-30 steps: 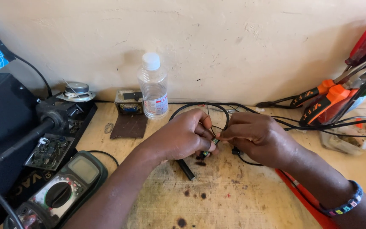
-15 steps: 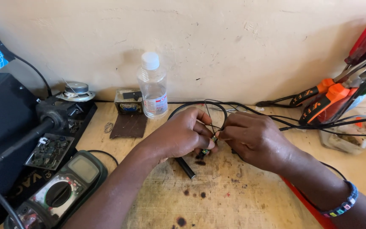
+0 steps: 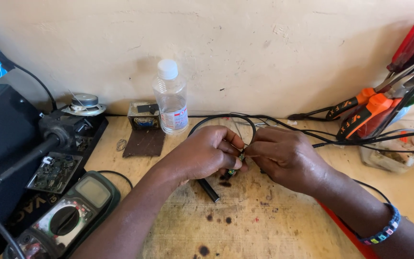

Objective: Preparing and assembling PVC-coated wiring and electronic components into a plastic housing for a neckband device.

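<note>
My left hand (image 3: 206,154) and my right hand (image 3: 287,157) meet over the middle of a stained wooden bench (image 3: 259,225). Their fingertips pinch the same thin black cable (image 3: 219,118), which loops up behind them toward the wall. A small greenish part (image 3: 240,157) shows between the fingertips where the two hands touch. A short black cylindrical piece (image 3: 208,190) lies on the bench just below my left hand. My right wrist wears a beaded bracelet (image 3: 384,231).
A clear plastic bottle (image 3: 170,97) with a white cap stands by the wall. A multimeter (image 3: 67,217), a circuit board (image 3: 51,171) and black equipment (image 3: 1,144) sit at left. Orange-handled pliers (image 3: 365,111) and a red tool lean at right, above a small clear container (image 3: 388,156).
Both hands have stayed close together on the cable, with only slight finger movement. The right forearm has shifted a little.
</note>
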